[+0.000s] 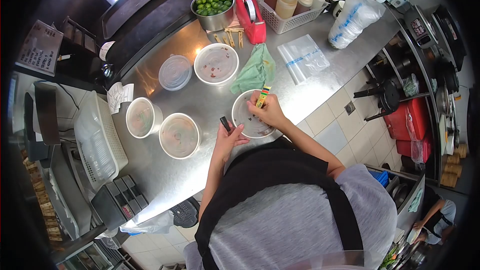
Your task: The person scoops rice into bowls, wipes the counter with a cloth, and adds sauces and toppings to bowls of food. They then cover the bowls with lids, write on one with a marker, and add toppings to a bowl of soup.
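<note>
My right hand (269,111) grips a yellow marker (263,96) with its tip down at the clear lid of a white tub (241,106). A black marker cap (225,123) sits in the fingers of my left hand (231,139), which rests against the left side of the same tub. Just above lies a crumpled green cloth (257,70). Another lidded tub (216,64) stands beyond it, with reddish bits showing through the lid. Two more lidded tubs, a nearer one (180,136) and a farther one (143,117), are to the left.
A loose clear lid (175,72) lies on the steel counter (210,100). Along the back stand a pot of green limes (214,10), a red tape dispenser (251,18) and a basket of sauce bottles (290,22). Plastic bags (303,59) lie right; a white basket (102,140) stands left.
</note>
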### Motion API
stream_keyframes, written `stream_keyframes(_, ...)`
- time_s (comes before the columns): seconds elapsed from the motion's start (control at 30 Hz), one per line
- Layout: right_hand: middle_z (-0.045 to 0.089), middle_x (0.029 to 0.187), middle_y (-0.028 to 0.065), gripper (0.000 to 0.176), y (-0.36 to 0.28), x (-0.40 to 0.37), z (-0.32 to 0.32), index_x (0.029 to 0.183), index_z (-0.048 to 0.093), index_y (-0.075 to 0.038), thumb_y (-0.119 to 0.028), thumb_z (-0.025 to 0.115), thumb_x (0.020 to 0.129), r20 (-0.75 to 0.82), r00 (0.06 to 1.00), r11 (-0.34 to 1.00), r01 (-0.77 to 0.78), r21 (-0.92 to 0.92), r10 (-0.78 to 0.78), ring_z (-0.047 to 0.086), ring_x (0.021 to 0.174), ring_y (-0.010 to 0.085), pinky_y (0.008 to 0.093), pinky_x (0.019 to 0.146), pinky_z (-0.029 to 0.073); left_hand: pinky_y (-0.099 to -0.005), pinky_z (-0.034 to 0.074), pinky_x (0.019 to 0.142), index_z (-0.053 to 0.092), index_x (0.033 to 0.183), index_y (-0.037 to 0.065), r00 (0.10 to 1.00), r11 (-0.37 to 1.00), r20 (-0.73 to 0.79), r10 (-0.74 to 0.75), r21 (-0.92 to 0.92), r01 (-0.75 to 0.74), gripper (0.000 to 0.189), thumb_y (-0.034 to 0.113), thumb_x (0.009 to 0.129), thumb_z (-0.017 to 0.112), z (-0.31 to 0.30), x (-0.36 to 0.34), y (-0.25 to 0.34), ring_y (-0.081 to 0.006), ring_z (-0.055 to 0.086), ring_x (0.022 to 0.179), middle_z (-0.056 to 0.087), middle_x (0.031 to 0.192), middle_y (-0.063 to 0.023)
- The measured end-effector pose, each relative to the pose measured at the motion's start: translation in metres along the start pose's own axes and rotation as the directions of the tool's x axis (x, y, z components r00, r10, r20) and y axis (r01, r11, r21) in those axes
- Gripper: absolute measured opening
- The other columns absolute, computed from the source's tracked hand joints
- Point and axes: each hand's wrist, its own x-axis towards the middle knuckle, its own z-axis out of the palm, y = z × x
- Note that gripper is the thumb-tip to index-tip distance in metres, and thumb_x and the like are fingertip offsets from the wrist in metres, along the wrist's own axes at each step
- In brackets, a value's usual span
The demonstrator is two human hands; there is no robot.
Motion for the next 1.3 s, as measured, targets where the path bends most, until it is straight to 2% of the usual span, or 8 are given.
stream_keyframes(0.17, 0.044, 0.053, -0.0034, 0.022, -0.001, 0.0, -0.003, 0.063, 0.045, -0.005, -0.006, 0.062, 0.078, -0.025, 0.992, 0.989, -0.118, 0.091, 0.12, 0.039, 0.045, 0.0029, 0.0209, 0.038, 0.032, -0.03, 0.056, 0.057, 0.034, 0.099, 0.006, 1.0, 1.0, 0.006, 0.0, 0.004, 0.0, 0.03, 0.014, 0.085, 0.059, -0.001, 0.001, 0.0, -0.0148, 0.06, 0.063, 0.054, 0.081, -0.0073)
stream_keyframes(0.27, 0.043, 0.054, -0.0035, 0.022, 0.001, 0.001, -0.003, 0.062, 0.046, -0.005, -0.005, 0.062, 0.077, -0.03, 0.999, 0.998, -0.042, 0.037, 0.043, 0.038, 0.047, 0.003, 0.0215, 0.042, 0.03, -0.0297, 0.056, 0.057, 0.034, 0.099, 0.005, 1.0, 1.0, -0.001, -0.007, 0.002, 0.007, 0.031, 0.014, 0.084, 0.059, 0.0, 0.0, 0.002, -0.0143, 0.059, 0.062, 0.053, 0.081, -0.0069)
stream_keyframes(0.67, 0.041, 0.052, -0.0026, 0.022, -0.006, 0.002, -0.003, 0.062, 0.045, -0.003, -0.004, 0.061, 0.076, -0.039, 0.997, 0.998, -0.068, -0.005, 0.068, 0.037, 0.048, 0.004, 0.0228, 0.043, 0.03, -0.0301, 0.056, 0.059, 0.035, 0.099, 0.006, 1.0, 1.0, 0.007, -0.008, -0.008, 0.008, 0.03, 0.014, 0.084, 0.059, -0.001, 0.001, -0.001, -0.0147, 0.059, 0.065, 0.052, 0.084, -0.0068)
stream_keyframes(0.77, 0.041, 0.052, -0.0025, 0.021, -0.013, 0.002, -0.003, 0.062, 0.045, -0.003, -0.004, 0.061, 0.077, -0.029, 0.982, 0.982, -0.186, 0.041, 0.187, 0.037, 0.048, 0.0041, 0.023, 0.043, 0.03, -0.03, 0.056, 0.058, 0.034, 0.099, 0.006, 1.0, 1.0, 0.006, -0.013, -0.007, 0.013, 0.03, 0.014, 0.084, 0.059, -0.001, 0.001, 0.001, -0.0149, 0.06, 0.065, 0.053, 0.083, -0.0068)
stream_keyframes(0.87, 0.041, 0.052, -0.0029, 0.021, 0.0, 0.001, -0.003, 0.062, 0.045, -0.003, -0.004, 0.06, 0.077, -0.044, 0.994, 0.993, -0.102, 0.063, 0.105, 0.036, 0.047, 0.0042, 0.023, 0.043, 0.03, -0.0298, 0.056, 0.058, 0.034, 0.1, 0.006, 1.0, 1.0, 0.013, -0.013, -0.007, 0.013, 0.031, 0.014, 0.084, 0.06, -0.001, 0.001, 0.0, -0.015, 0.06, 0.065, 0.053, 0.083, -0.0069)
stream_keyframes(1.07, 0.043, 0.057, -0.0027, 0.022, -0.011, 0.0, -0.005, 0.062, 0.044, -0.004, -0.004, 0.059, 0.079, 0.007, 0.972, 0.972, -0.233, 0.023, 0.233, 0.043, 0.054, 0.002, 0.021, 0.044, 0.034, -0.0304, 0.056, 0.057, 0.031, 0.095, 0.007, 1.0, 1.0, 0.014, -0.01, -0.021, 0.01, 0.033, 0.014, 0.083, 0.061, -0.001, 0.002, 0.001, -0.0161, 0.06, 0.062, 0.051, 0.08, -0.0073)
stream_keyframes(1.17, 0.046, 0.053, -0.0026, 0.018, 0.011, 0.003, -0.005, 0.066, 0.048, -0.003, -0.006, 0.059, 0.079, -0.075, 0.994, 0.988, -0.07, 0.138, 0.081, 0.046, 0.046, 0.0036, 0.0224, 0.04, 0.037, -0.0301, 0.056, 0.058, 0.033, 0.1, 0.006, 1.0, 1.0, 0.013, -0.015, -0.006, 0.015, 0.031, 0.015, 0.084, 0.059, 0.0, 0.0, 0.002, -0.0151, 0.06, 0.063, 0.054, 0.083, -0.0079)
stream_keyframes(1.3, 0.047, 0.055, -0.0032, 0.019, 0.014, 0.008, -0.014, 0.065, 0.047, -0.002, -0.005, 0.061, 0.079, -0.062, 0.995, 0.953, -0.058, 0.298, 0.08, 0.048, 0.05, 0.0039, 0.0218, 0.045, 0.038, -0.0312, 0.056, 0.059, 0.033, 0.099, 0.007, 1.0, 1.0, 0.012, -0.023, -0.006, 0.023, 0.03, 0.014, 0.085, 0.058, -0.001, 0.0, 0.002, -0.0171, 0.061, 0.064, 0.056, 0.084, -0.0091)
